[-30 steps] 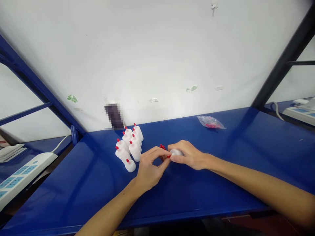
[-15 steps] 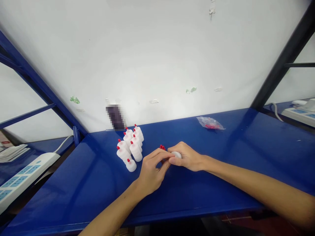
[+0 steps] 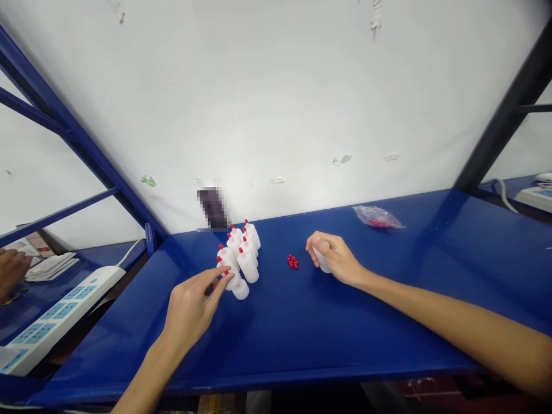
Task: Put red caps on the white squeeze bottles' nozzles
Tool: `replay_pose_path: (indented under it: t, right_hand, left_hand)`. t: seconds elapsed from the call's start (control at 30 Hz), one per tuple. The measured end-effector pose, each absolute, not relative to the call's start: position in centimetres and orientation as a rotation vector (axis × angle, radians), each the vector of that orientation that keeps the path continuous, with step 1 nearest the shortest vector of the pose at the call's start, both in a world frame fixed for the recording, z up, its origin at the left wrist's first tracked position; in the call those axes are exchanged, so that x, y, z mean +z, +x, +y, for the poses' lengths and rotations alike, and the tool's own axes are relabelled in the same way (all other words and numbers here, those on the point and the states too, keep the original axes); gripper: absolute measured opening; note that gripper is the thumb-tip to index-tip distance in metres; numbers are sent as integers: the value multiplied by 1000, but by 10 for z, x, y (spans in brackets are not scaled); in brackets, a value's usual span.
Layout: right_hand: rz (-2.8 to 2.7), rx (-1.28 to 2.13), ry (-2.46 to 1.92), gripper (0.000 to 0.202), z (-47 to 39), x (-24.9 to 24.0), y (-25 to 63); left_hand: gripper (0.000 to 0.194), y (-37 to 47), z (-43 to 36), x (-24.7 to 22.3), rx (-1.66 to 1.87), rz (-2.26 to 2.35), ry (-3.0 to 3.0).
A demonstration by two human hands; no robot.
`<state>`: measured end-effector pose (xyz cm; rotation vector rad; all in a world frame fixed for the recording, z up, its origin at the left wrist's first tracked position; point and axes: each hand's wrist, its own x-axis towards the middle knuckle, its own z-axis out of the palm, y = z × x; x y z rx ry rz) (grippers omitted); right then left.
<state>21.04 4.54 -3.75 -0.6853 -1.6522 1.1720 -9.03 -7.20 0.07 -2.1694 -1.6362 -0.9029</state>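
Observation:
My left hand (image 3: pixel 194 299) pinches a small red cap (image 3: pixel 226 272) between thumb and forefinger, at the near end of a cluster of white plastic bottles (image 3: pixel 248 267). The nearest bottle (image 3: pixel 241 290) stands just beyond the fingertips; whether the pinched cap is still seated on a bottle, I cannot tell. Red caps top the other bottles. My right hand (image 3: pixel 336 256) is wrapped around another white bottle (image 3: pixel 324 265), its top partly covered by the thumb. Between my hands lies a small pile of loose red caps (image 3: pixel 292 262) on the blue table (image 3: pixel 276 333).
A clear plastic bag (image 3: pixel 377 217) with red pieces lies towards the back right. A blurred dark object (image 3: pixel 214 207) stands by the wall behind the bottles. On the left are a white power strip (image 3: pixel 60 313), stacked papers (image 3: pixel 52 267) and another person's hand (image 3: pixel 12 273).
My left hand has left the right hand's bottle and moved left to a red cap by the cluster. My right hand keeps its bottle, now further from the caps. The view has shifted slightly.

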Motion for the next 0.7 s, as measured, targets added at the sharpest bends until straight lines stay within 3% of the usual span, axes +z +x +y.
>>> replay_pose_path:
  t: [0.5, 0.7]
  right_hand:
    - [-1633, 1243, -686, 20, 43, -40, 212]
    - [-1626, 1301, -725, 19, 52, -41, 215]
  left_hand:
    - [35, -83, -64, -17, -906, -1691, -2208]
    - [36, -85, -65, -19, -854, -1703, -2151]
